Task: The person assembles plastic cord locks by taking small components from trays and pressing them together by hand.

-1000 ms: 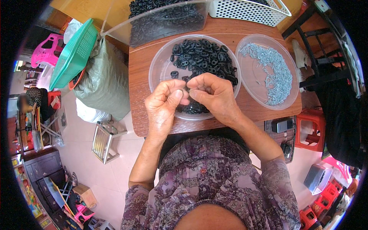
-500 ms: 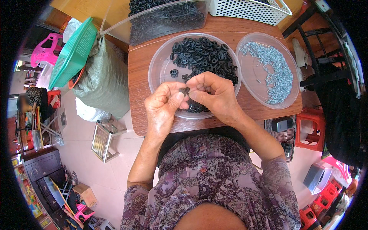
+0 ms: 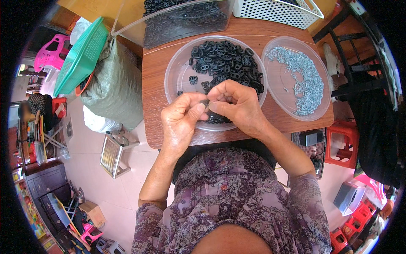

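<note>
In front of my body, my hands meet over the near part of a round clear tub (image 3: 171,63). My left hand (image 3: 182,116) pinches a small dark plastic piece (image 3: 206,103) between thumb and fingertips. It looks like part of a cord lock. Right beside it, my right hand (image 3: 237,106) is closed too, thumb against forefinger; whatever sits in that pinch is hidden. Black two-hole plastic pieces (image 3: 230,59) are heaped in the tub, with one loose cord-lock piece (image 3: 193,80) on its bare left side.
Right of the tub, a round clear lid (image 3: 275,80) holds many small silvery-blue cylindrical pieces (image 3: 311,91). A clear bin (image 3: 186,29) of black parts and a white perforated basket (image 3: 275,15) stand at the back of the brown table (image 3: 153,93). A grey-green sack (image 3: 118,89) stands to the left.
My hands stay together over the tub, with only small finger movements around the dark piece. The whole view has shifted very slightly.
</note>
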A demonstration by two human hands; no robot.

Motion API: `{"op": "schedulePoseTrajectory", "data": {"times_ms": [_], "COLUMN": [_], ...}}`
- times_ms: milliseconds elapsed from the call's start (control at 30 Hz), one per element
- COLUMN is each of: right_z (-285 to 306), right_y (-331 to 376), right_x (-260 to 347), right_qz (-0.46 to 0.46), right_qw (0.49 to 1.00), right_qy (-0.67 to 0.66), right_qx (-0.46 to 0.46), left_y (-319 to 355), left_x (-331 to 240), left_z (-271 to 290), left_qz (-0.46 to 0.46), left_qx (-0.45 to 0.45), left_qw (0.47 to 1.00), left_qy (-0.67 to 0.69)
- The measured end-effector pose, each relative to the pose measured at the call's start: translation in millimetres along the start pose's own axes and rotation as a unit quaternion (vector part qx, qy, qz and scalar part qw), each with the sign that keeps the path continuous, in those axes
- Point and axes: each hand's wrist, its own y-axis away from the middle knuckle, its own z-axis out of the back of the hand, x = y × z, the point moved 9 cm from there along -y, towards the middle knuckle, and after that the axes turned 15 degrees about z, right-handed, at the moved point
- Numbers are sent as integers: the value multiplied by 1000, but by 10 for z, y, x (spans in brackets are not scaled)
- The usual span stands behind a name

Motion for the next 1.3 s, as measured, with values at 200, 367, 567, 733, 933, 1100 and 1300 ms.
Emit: {"op": "schedulePoseTrajectory", "data": {"times_ms": [200, 367, 567, 733, 933, 1100, 1300], "right_z": [-12, -21, -61, -60, -45, -56, -35], "right_y": [7, 10, 23, 2, -26, 4, -22], "right_x": [-19, -38, -93, -54, 54, 68, 217], "right_qz": [-14, -13, 1, 13, 48, 53, 121], "right_qw": [1000, 999, 999, 1000, 997, 997, 982], "right_qy": [0, -32, -44, -10, 7, 44, 136], "right_qx": [8, -1, -22, -26, -58, -47, -44], "left_y": [15, 23, 9, -1, -37, -16, 31], "left_x": [-51, -78, -47, -69, -52, -22, -26], "left_z": [-5, -15, -34, -2, 68, 66, 27], "left_qz": [-11, -11, -18, -31, -3, 0, 1], "left_qx": [-7, -7, -14, -48, -27, -27, -37], "left_qw": [999, 999, 999, 997, 998, 998, 998], "left_qy": [-36, -53, -32, -59, 50, 59, 57]}}
